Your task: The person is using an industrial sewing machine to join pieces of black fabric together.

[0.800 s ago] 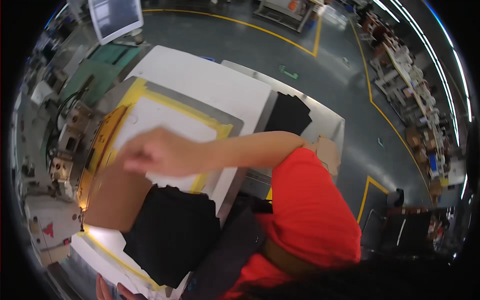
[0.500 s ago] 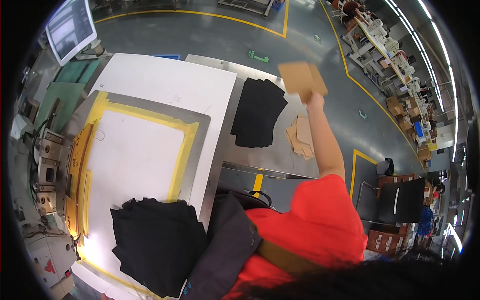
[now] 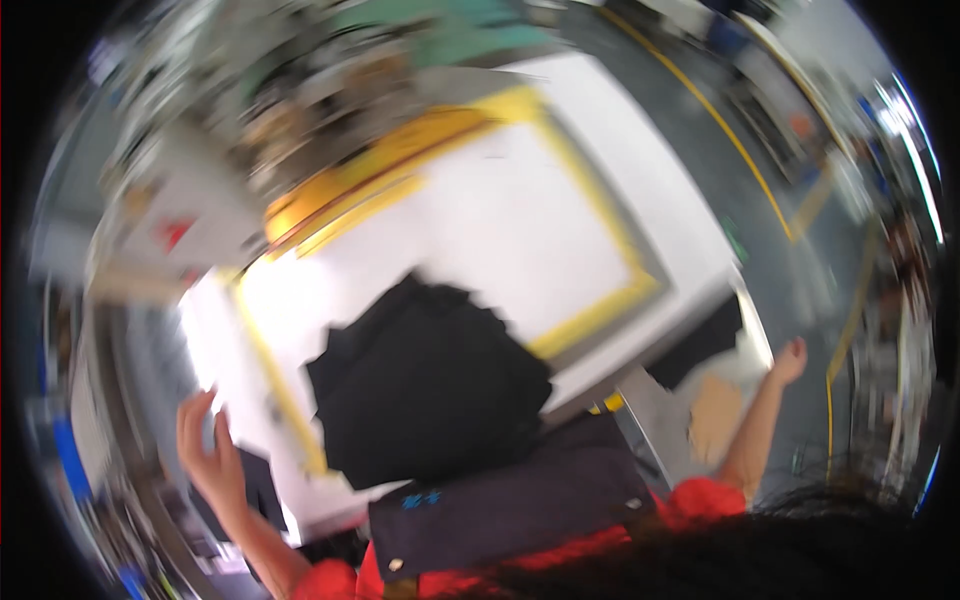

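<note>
**Black stack is lying between your hands, with the left one nearer**

Nearest your body, your dark apron (image 3: 560, 490) is running along the counter's near edge; you cannot tell here whether cloth and stack are touching. Just beyond it, the stack of black pieces (image 3: 430, 385) is lying fanned and jagged, about as broad as it is deep, so no clear long axis is showing.

Taking that stack as the middle of the clock, your left hand (image 3: 210, 450) is hovering between 8 and 9 o'clock, apart from it, with fingers spread and nothing showing between them. Your right hand (image 3: 790, 362) is hanging near 3 o'clock, well apart; it is too small and blurred to tell how far it is closing or whether it is holding anything.

Between 3 and 4 o'clock, nearer the right hand, brown pieces (image 3: 715, 420) are lying on the metal side counter (image 3: 655, 410), and a second black stack (image 3: 700, 345) is resting just beside them.

From 12 to 2 o'clock, the white panel (image 3: 500, 220) is giving you sliding room, with yellow tape (image 3: 595, 215) bounding it. Toward 11 o'clock, an amber strip (image 3: 370, 165) is edging that room, and at 10 the pale machine head (image 3: 190, 215) is limiting reach.
</note>
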Motion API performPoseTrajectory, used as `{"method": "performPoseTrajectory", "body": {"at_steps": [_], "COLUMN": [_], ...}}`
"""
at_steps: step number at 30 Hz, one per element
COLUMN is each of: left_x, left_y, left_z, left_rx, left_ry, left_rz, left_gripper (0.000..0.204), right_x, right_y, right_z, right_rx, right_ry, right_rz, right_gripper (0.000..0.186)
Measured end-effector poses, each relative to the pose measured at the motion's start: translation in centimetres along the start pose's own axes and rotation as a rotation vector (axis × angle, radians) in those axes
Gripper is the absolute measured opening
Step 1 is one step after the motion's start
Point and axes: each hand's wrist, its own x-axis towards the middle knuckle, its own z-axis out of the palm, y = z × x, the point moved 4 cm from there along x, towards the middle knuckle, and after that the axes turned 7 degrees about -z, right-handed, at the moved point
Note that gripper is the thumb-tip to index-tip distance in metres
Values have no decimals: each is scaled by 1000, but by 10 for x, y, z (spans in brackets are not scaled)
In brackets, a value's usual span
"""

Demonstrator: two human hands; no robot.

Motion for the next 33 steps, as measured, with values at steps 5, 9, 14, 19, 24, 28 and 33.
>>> {"method": "performPoseTrajectory", "body": {"at_steps": [5, 9, 14, 19, 24, 28, 33], "left_x": [0, -30, -32, 2, 19, 53, 93], "left_y": [-39, -96, -115, -105, -94, -66, -65], "left_z": [-20, -47, -15, -1, 8, 32, 104], "left_rx": [155, 169, 137, 225, -14, -478, -584], "left_ry": [73, -60, -272, -635, -755, -664, -640], "left_rz": [-245, -405, -208, -472, -331, -277, -294], "left_gripper": [18, 28, 43, 38, 19, 14, 16], "right_x": [-12, -204, -351, -434, -448, -441, -446], "right_y": [-331, -552, -660, -680, -666, -669, -675], "right_z": [69, 39, 17, 23, 35, 26, 12], "right_rx": [788, 798, 1144, 1298, 1354, 1414, 1342], "right_ry": [-455, -889, -1195, -1202, -1214, -1076, -726], "right_rz": [-395, -1265, -1713, -1872, -1905, -1927, -2073], "right_gripper": [22, 14, 13, 14, 18, 34, 43]}}
